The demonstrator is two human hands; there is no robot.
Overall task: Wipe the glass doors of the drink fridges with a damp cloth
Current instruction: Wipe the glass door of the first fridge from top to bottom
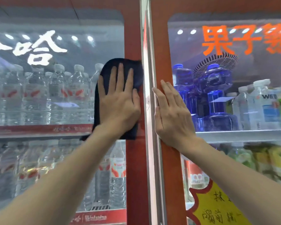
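Observation:
A dark navy cloth (pixel 136 73) lies flat against the right edge of the left fridge door (pixel 58 82), partly on the glass and partly on its red frame. My left hand (pixel 120 101) presses on the cloth with fingers spread and pointing up. My right hand (pixel 170 111) rests flat, holding nothing, on the red frame of the right fridge door (pixel 234 46), beside the pale seam strip (pixel 150 143) between the two fridges.
Behind the left glass stand rows of clear water bottles (pixel 39 95) on two shelves. The right fridge holds blue bottles (pixel 209 95), clear bottles and green drinks. A yellow handwritten sign (pixel 217 207) sticks to the lower right glass.

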